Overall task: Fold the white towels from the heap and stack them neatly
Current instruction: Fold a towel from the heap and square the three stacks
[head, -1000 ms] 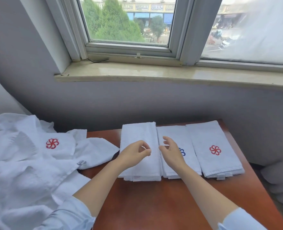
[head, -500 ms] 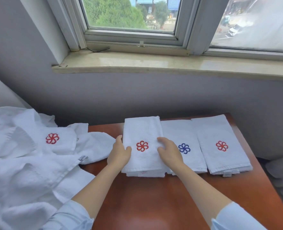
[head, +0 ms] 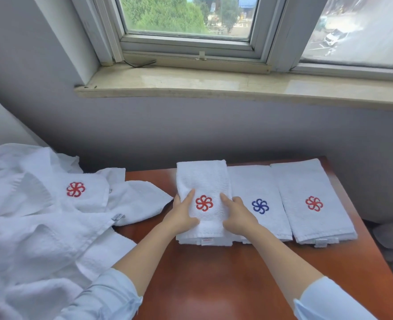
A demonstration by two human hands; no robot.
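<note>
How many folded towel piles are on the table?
3, side by side: left red-logo pile, middle blue-logo pile, right red-logo pile. Lower towels in each may be hidden.

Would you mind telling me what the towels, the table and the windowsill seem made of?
Towels: white terry, probably cotton; nubbly looped pile, embroidered logos. Table: reddish-brown wood or veneer, glossy; it mirrors window light. Windowsill: pale polished stone, perhaps marble; faintly mottled with a sheen.

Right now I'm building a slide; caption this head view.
Left hand and right hand press a folded red-emblem towel beside the blue-emblem towel; heap at left.
</note>
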